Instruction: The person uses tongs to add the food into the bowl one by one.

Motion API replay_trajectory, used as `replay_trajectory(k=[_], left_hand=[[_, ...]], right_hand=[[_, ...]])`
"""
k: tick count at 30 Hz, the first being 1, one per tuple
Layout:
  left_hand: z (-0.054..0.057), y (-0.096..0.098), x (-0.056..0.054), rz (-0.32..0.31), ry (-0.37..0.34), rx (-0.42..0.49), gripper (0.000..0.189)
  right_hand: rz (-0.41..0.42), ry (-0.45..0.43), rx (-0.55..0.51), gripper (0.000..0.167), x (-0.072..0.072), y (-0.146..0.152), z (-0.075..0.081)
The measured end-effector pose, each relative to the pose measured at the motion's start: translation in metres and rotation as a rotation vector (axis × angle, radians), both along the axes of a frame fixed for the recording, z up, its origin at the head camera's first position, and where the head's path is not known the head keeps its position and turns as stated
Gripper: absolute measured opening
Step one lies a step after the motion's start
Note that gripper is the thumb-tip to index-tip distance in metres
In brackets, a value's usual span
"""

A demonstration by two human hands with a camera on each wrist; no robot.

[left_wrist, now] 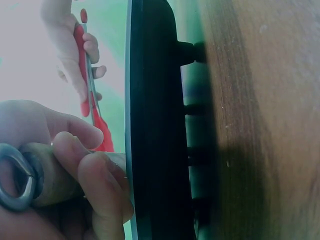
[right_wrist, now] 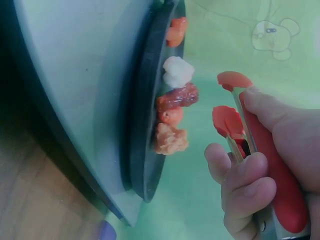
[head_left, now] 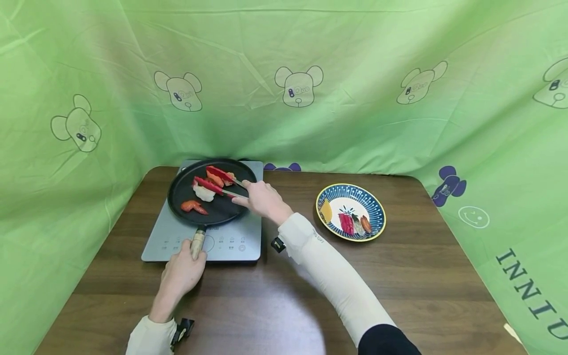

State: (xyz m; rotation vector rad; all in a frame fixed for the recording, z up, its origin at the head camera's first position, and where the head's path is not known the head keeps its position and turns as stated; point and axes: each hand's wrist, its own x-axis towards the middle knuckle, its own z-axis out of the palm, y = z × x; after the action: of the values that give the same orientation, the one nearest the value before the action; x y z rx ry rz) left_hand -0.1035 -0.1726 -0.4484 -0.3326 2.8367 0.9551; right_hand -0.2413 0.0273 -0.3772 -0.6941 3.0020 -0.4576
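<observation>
My left hand (head_left: 184, 268) grips the light wooden handle (head_left: 197, 242) of a round black frying pan (head_left: 228, 209). A metal ring hangs at the handle's end in the left wrist view. In my right hand (head_left: 266, 199) I hold red-tipped metal tongs (right_wrist: 280, 175) over the pan, their two tips apart. Several pieces of food lie in the pan: a reddish-orange piece (head_left: 192, 205) near the handle, a white lump (right_wrist: 178, 72), a dark red glossy piece (right_wrist: 182, 96) and a bumpy orange piece (right_wrist: 171, 139). The tongs overlap some of the food in the head view.
Under the pan is a flat grey induction cooker (head_left: 157, 244) with touch controls along its front. A blue-patterned plate (head_left: 380, 214) stands to the right, holding a yellow piece (head_left: 326, 211), a magenta piece (head_left: 346, 223) and other food. Green cloth (head_left: 355, 143) hangs around the wooden table (head_left: 426, 271).
</observation>
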Motion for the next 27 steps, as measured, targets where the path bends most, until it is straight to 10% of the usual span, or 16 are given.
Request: replay_trajectory(k=[27], left_hand=[[0.0,-0.001,-0.001,-0.003,-0.009,-0.002,0.048]], right_hand=[[-0.02,0.131,-0.116,0.036,0.039,0.121,-0.003]])
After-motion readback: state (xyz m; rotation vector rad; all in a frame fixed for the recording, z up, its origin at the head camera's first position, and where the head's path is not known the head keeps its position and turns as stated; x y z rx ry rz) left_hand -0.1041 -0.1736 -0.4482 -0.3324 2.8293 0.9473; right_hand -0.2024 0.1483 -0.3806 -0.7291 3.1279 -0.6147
